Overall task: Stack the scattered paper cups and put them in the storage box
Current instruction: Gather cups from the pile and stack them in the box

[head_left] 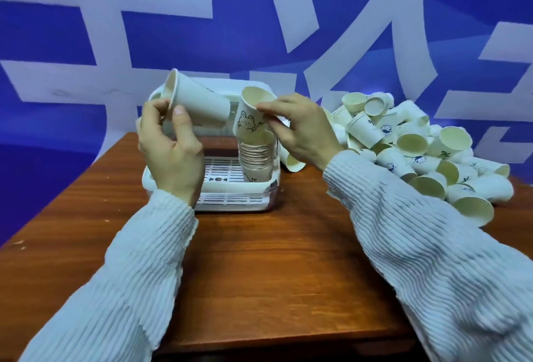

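Note:
My left hand (170, 145) holds a plain white paper cup (199, 105) near its rim, tilted on its side with the mouth toward the upper left. My right hand (300, 128) pinches the rim of a cup with a bear drawing (251, 116), held upright just above a stack of nested cups (258, 160). That stack stands in the right part of the white storage box (256, 188), which has a slotted tray floor. Both hands hover over the box.
A big heap of loose paper cups (409, 148) lies on the right side of the brown wooden table (274, 260). The box's raised lid (219, 87) stands behind the hands. A blue and white banner fills the background.

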The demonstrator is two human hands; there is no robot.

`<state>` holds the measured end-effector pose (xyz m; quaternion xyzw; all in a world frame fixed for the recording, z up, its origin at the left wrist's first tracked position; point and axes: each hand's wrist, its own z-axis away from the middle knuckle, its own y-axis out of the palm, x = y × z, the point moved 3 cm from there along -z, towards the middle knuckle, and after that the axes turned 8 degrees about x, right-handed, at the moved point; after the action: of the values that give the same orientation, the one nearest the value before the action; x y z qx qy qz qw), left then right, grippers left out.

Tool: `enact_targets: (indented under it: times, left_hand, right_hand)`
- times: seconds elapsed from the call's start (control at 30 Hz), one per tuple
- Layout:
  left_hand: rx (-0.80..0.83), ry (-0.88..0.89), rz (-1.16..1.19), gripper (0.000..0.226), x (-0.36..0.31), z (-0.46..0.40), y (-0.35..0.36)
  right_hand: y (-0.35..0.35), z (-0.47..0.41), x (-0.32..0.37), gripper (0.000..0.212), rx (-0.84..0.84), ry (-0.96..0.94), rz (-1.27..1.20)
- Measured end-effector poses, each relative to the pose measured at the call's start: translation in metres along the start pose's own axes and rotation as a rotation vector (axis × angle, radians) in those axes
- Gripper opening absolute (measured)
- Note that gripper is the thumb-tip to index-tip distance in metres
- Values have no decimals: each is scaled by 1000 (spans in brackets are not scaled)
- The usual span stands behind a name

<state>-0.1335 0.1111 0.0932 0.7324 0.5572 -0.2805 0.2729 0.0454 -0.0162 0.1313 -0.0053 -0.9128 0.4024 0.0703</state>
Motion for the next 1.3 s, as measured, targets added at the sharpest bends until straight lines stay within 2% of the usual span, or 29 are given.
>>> enact_targets:
  times: [0.23, 0.37, 0.43, 0.57, 0.73, 0.83, 1.03, 1.17, 1.3]
  left_hand:
    - [64, -8, -24, 13, 4, 3, 2]
    - [197, 58, -131, 16, 5, -3, 14]
    - [244, 148, -197, 19, 2, -6, 22]
    - [401, 365, -396, 21, -3, -14, 46]
    - [595, 473, -547, 26, 2, -20, 61]
    - [712, 531, -641, 27, 4, -17, 67]
    - [875, 546, -777, 37, 23, -6, 74]
    - [945, 424, -759, 47, 39, 4, 77]
    - [915, 462, -851, 59, 36, 8, 80]
  right_hand:
    - [6, 3, 1, 32, 219, -34, 87]
    - [24, 9, -4, 44, 467, 42, 77]
    - [28, 11, -4, 47, 511, 48, 60]
    - [30, 14, -4, 45, 429, 21, 120]
    - [30, 29, -8, 25, 257, 134, -52]
    - [27, 33, -9, 18, 197, 114, -37]
    - [27, 43, 0, 13, -10, 54, 4]
    - [26, 51, -1, 15, 18, 33, 57]
    - [18, 72, -12, 15, 20, 70, 69]
